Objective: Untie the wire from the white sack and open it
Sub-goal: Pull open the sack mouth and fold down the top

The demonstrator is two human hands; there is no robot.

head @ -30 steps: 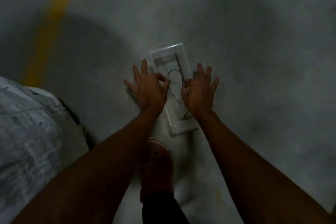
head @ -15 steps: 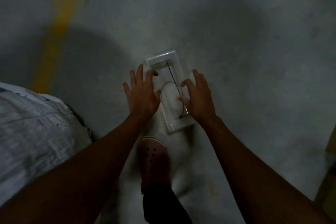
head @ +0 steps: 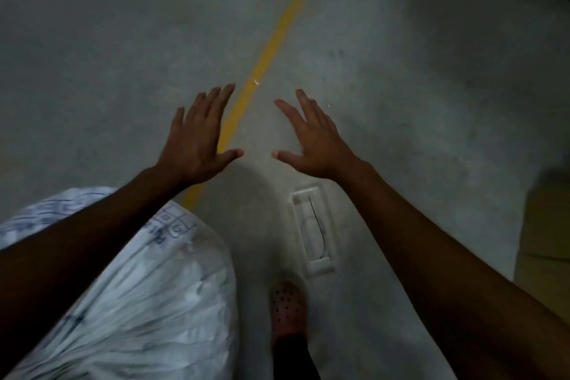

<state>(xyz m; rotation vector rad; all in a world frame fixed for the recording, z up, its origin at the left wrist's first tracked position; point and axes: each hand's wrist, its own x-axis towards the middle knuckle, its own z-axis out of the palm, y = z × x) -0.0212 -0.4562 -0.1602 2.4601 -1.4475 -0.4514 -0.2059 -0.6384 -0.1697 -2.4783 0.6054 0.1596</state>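
Note:
The white sack (head: 148, 293), printed with blue marks, lies at the lower left under my left forearm. A thin dark wire (head: 317, 222) rests in a clear plastic tray (head: 320, 265) on the floor, beneath my right forearm. My left hand (head: 197, 145) hovers over the floor with fingers spread and holds nothing. Level with it, my right hand (head: 314, 142) is also spread and empty. Both hands are well away from the tray and the sack.
A yellow painted line (head: 271, 46) runs diagonally across the grey concrete floor. My foot in a perforated clog (head: 288, 308) stands between sack and tray. A yellowish object (head: 546, 231) sits at the right edge.
Both hands have let go of the wire, which now lies in the tray, and lifted away forward. The view has swung, bringing more of the sack into sight.

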